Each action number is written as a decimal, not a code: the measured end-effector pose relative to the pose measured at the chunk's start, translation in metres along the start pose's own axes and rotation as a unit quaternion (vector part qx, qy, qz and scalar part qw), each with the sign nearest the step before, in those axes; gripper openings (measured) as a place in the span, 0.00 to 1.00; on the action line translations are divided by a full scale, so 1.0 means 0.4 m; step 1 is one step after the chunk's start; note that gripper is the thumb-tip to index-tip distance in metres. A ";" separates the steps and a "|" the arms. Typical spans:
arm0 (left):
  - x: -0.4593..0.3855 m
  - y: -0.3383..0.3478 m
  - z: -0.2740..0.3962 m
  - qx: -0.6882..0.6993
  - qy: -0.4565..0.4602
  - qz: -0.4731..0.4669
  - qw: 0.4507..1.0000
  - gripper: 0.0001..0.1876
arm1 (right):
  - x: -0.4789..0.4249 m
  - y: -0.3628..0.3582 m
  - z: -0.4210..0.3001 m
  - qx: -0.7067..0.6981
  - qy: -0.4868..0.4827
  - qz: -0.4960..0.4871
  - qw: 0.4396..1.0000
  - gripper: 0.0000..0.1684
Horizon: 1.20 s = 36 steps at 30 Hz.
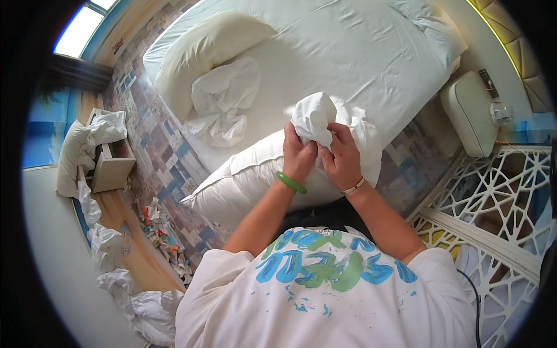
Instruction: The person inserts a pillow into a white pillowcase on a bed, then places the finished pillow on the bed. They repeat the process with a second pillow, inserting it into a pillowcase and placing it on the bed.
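A bunched piece of white fabric [314, 115] rises between my two hands, above the end of a white pillow [248, 178] that lies at the near edge of the bed. My left hand [299, 152], with a green bangle on the wrist, grips the fabric from the left. My right hand [341, 156], with a pale bracelet, pinches it from the right. The thumbs are close together. More loose white cloth [367, 139] hangs past my right hand over the pillow's end. Whether it is a pillowcase I cannot tell.
On the bed's white sheet [339, 56] lie a curved cream pillow [209, 43] and a crumpled white cloth [226, 95]. A cream bedside cabinet [470, 115] and a white lattice partition [500, 195] stand right. At left are a small white cabinet [114, 167], another pillow [72, 156] and scattered scraps [163, 237].
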<state>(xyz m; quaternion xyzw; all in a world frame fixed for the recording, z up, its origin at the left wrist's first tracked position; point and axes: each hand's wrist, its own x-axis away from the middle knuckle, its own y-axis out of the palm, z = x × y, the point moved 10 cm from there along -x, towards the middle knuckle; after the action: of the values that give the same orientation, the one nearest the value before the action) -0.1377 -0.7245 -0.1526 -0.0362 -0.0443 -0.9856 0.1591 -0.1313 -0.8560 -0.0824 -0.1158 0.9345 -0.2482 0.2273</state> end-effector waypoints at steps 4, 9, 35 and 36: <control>0.033 -0.024 0.063 0.013 0.052 -0.053 0.997 0.46 | 0.061 -0.019 -0.105 0.091 -0.020 -0.038 0.995 0.28; 0.030 -0.031 0.046 -0.052 0.055 -0.132 0.988 0.35 | 0.156 -0.001 -0.146 0.201 -0.032 -0.003 0.979 0.34; -0.029 -0.133 0.000 -0.071 0.102 -0.154 0.980 0.12 | 0.081 0.049 -0.071 -0.090 0.102 0.054 0.989 0.29; -0.053 -0.172 -0.045 -0.027 0.112 -0.124 0.986 0.14 | 0.063 0.058 -0.099 -0.030 0.065 0.052 0.996 0.29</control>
<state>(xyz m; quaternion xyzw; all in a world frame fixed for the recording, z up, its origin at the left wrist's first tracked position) -0.1405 -0.6546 -0.1774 0.0764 -0.0036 -0.9963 0.0388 -0.1746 -0.8282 -0.0729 -0.0573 0.9591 -0.2150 0.1749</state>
